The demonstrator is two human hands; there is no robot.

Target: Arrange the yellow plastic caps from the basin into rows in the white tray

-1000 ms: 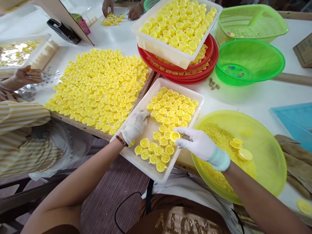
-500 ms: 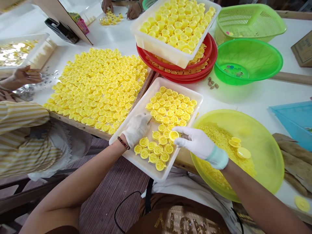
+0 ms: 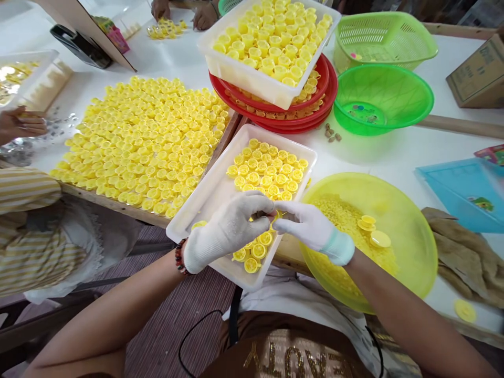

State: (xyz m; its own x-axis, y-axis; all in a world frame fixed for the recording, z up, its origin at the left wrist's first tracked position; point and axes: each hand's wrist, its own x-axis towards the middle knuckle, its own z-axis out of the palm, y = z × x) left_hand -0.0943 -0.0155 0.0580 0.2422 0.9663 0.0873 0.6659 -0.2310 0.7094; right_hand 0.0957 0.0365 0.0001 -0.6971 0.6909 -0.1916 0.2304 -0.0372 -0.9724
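Both my hands wear white gloves and meet above a white tray [image 3: 197,207] of small yellow cups [image 3: 271,169]. My left hand [image 3: 232,223] reaches across the tray, its thumb and forefinger pinched at the meeting point. From the other side, my right hand [image 3: 307,226] brings its thumb and fingers to the same spot. A small yellow cup [image 3: 278,214] shows between the fingertips, mostly hidden by them. Beside my right wrist stands a translucent yellow basin [image 3: 417,247] with many tiny yellow pieces and a few yellow discs [image 3: 380,239].
Many yellow cups [image 3: 149,142] cover the table at left. A full white bin [image 3: 252,79] rests on stacked red trays [image 3: 331,100]. Green basin [image 3: 413,105], basket [image 3: 425,47] and blue folder [image 3: 464,194] lie right. Another person's hand [image 3: 23,126] is at far left.
My left hand has moved right across the tray to meet my right fingertips, now covering some cups. My right hand stays near the same spot over the tray. The whole view has shifted slightly.
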